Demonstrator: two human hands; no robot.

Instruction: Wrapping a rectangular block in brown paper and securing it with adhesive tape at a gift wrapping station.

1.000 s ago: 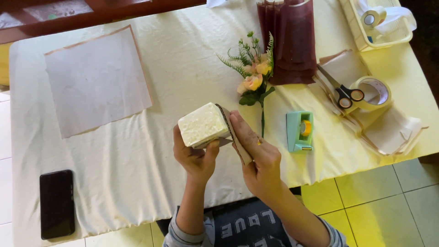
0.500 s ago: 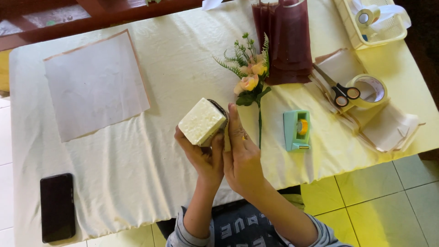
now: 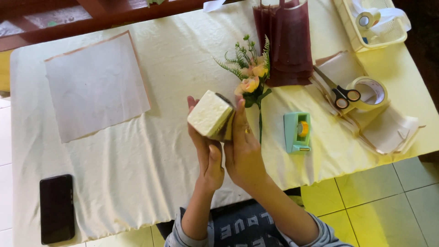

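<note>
Both my hands hold up a small cream-coloured box [image 3: 210,113] with a rough top and a dark side, lifted above the table. My left hand [image 3: 206,155] grips it from below and behind. Against the box's right side lies my right hand [image 3: 242,144], fingers flat and pointing away from me. Just past the box a small bunch of artificial flowers [image 3: 250,77] with peach blooms and green sprigs rests on the cream tablecloth [image 3: 137,160].
A sheet of pale wrapping paper [image 3: 93,84] lies at the left, a black phone [image 3: 56,208] near the front left edge. Right of my hands: a green tape dispenser [image 3: 297,132], scissors [image 3: 338,91], a tape roll [image 3: 369,93], dark red paper bags [image 3: 286,41], a basket [image 3: 370,20].
My hands have come closer together and turned the box, which now sits a little further right and away from me. My right hand now lies flat against its side.
</note>
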